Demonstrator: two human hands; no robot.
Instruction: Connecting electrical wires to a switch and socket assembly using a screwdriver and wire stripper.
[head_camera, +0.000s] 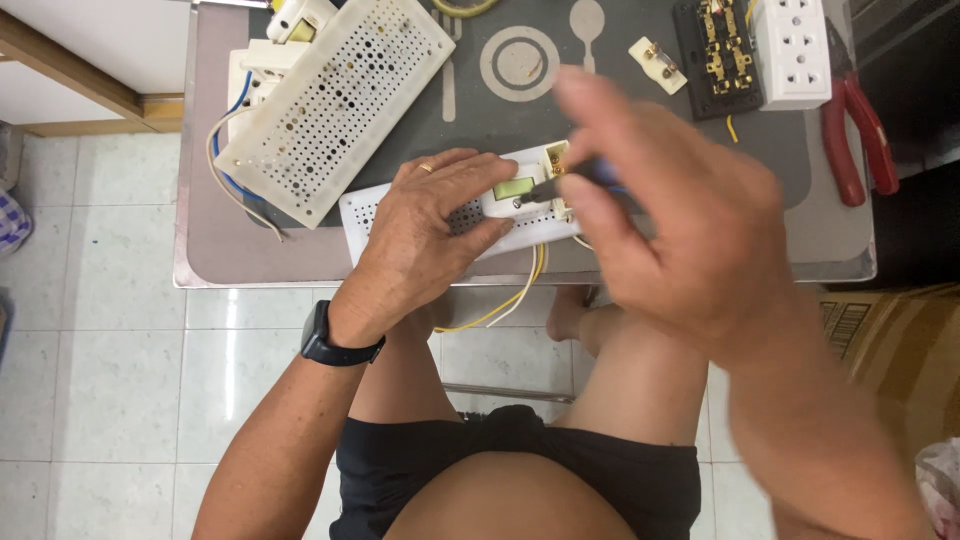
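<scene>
Left hand (432, 225) presses a white perforated board (400, 212) flat; right hand (680, 215) works a screwdriver (560, 182) at it.

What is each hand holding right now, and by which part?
The right hand grips a screwdriver by its handle. The left hand presses flat on the white perforated board, holding it down.
</scene>
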